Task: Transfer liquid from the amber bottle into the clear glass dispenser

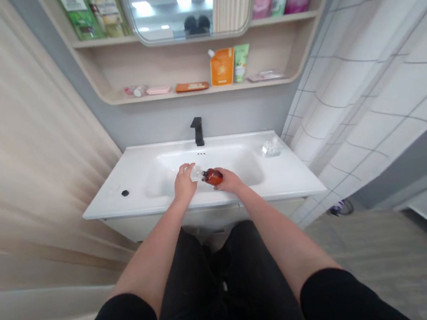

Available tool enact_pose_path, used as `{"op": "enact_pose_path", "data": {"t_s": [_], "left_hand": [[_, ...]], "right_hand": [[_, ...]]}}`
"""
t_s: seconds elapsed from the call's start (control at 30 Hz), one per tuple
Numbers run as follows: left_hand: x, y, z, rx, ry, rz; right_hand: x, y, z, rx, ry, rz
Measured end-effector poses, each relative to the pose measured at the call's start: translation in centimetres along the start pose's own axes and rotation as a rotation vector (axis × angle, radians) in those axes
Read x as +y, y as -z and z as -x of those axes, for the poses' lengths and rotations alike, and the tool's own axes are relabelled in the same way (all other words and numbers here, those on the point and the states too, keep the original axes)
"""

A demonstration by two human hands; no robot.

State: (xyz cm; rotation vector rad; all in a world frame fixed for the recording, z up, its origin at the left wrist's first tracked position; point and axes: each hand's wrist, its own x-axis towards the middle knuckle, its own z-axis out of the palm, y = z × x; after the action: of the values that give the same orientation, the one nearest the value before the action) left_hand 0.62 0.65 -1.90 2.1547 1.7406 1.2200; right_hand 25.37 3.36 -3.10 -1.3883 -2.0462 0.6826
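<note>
Over the front of the white sink basin (pixel 238 170), my left hand (pixel 185 182) holds a small clear container (pixel 196 173). My right hand (pixel 229 180) grips an amber-brown bottle (pixel 213 177), tilted nearly sideways with its dark neck pointing left. The bottle's neck is at the mouth of the clear container; whether they touch is too small to tell. On the counter left of the basin lies a small black round cap (pixel 125 193). A clear glass-like object (pixel 270 147) stands on the counter at the back right.
A black faucet (pixel 198 131) rises behind the basin. Above it, a shelf (pixel 150 98) holds an orange pouch (pixel 222 67), a green tube (pixel 240 63) and several small items. A mirror (pixel 170 13) hangs higher up. Curtains (pixel 24 127) flank the left side.
</note>
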Motion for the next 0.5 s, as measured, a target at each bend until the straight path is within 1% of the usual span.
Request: {"op": "enact_pose_path", "data": {"t_s": [0.23,0.5], "left_hand": [[0.1,-0.2,-0.2,-0.007,0.034,-0.01],[-0.1,-0.2,-0.7,-0.019,-0.018,-0.042]], "right_hand": [[0.4,0.0,-0.2,-0.004,-0.022,-0.025],[1.1,-0.2,-0.5,-0.009,-0.048,-0.067]]}}
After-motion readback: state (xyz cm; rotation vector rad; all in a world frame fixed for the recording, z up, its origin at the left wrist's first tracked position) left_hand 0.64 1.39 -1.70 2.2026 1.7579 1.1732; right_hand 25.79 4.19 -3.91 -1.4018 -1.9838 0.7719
